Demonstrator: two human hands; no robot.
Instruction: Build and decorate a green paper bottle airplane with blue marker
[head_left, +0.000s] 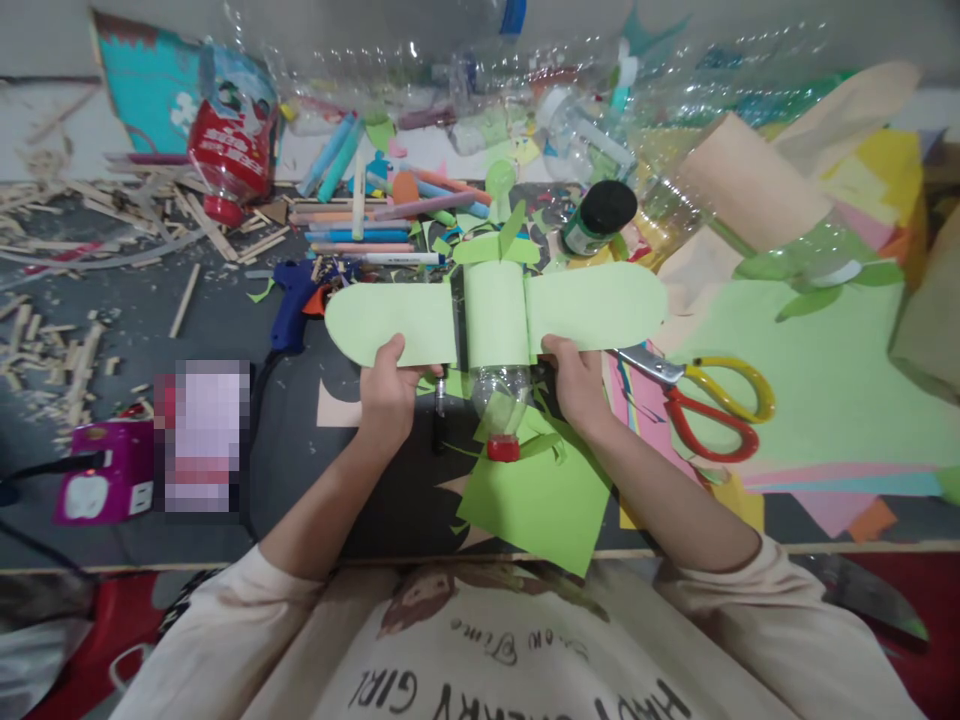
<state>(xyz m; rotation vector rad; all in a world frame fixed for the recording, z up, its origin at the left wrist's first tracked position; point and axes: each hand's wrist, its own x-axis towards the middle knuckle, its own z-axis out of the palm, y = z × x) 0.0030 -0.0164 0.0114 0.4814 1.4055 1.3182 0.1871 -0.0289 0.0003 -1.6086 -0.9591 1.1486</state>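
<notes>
Between my hands is a model plane (497, 312) made from a clear plastic bottle wrapped in pale green paper. Its red cap (503, 447) points toward me, and green paper tail pieces (496, 249) stand at the far end. My left hand (388, 392) pinches the near edge of the rounded left wing (394, 322), thumb on top. My right hand (576, 380) pinches the right wing (600, 308) close to the body, also thumb on top. The fingers under both wings are partly hidden. A bright green paper sheet (551, 500) lies below the bottle's neck.
Left of the plane lie a blue glue gun (294, 305), wood sticks (75, 365) and a purple box (105, 470). Scissors (697, 390) with red and yellow handles rest on paper at right. Markers (360, 237), a dark-capped jar (600, 217) and plastic bottles (232, 140) crowd the back.
</notes>
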